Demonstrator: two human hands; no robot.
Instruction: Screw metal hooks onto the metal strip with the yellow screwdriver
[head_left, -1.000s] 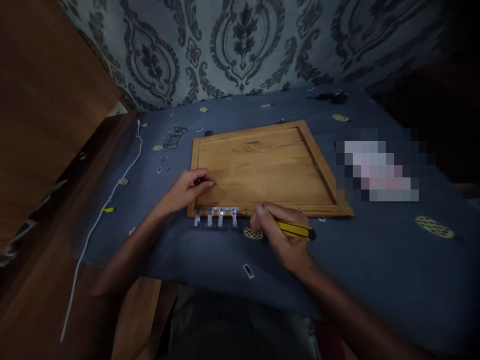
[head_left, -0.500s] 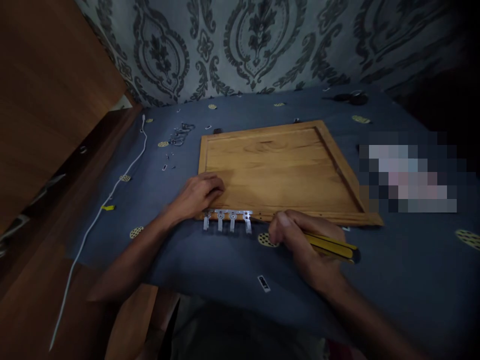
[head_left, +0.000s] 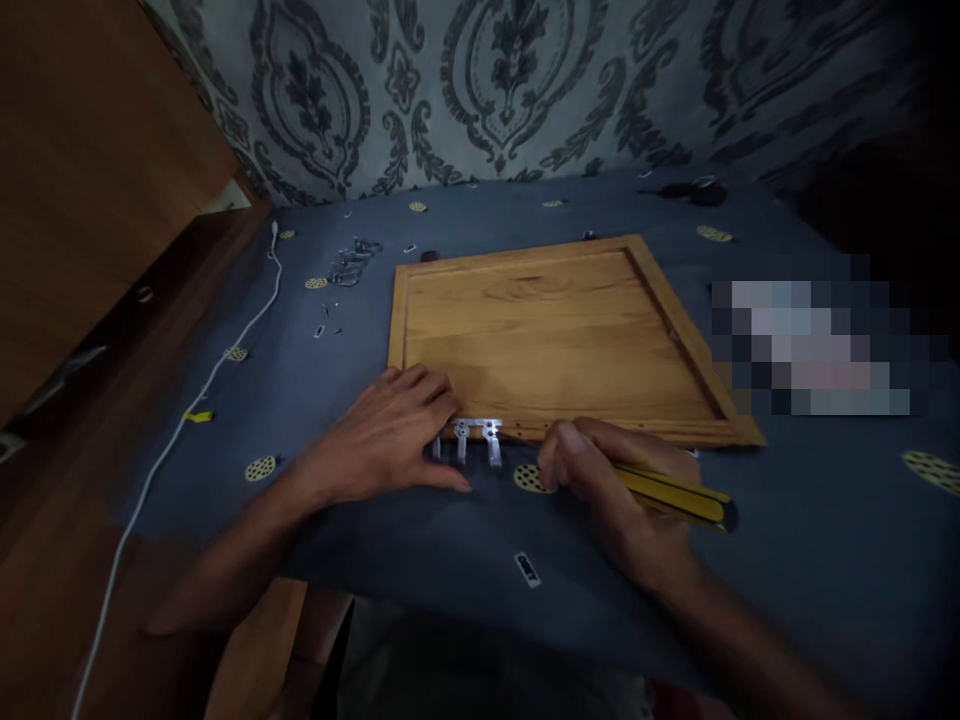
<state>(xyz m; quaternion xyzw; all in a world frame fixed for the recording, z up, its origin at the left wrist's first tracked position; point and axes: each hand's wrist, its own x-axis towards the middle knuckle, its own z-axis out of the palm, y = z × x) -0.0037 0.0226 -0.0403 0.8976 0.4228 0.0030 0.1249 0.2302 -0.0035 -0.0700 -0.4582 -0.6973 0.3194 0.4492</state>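
A wooden framed panel [head_left: 547,330] lies flat on a blue patterned cloth [head_left: 420,540]. A silver metal hook strip [head_left: 476,438] sits along its near edge. My left hand [head_left: 382,435] rests with fingers stretched out over the strip's left end and the panel's near left corner, covering part of the strip. My right hand [head_left: 611,480] is closed round a yellow-and-black screwdriver [head_left: 679,497]; its tip is hidden behind my fingers, just right of the strip.
Small metal hooks and screws [head_left: 352,262] lie at the back left. A white cable [head_left: 217,370] runs along the cloth's left edge beside a wooden cabinet [head_left: 90,200]. A dark tool [head_left: 694,190] lies at the far right. A small label [head_left: 527,568] lies near me.
My left hand slid toward me from the panel's corner, opened flat and now covers the strip's left end. My right hand with the screwdriver shifted slightly right.
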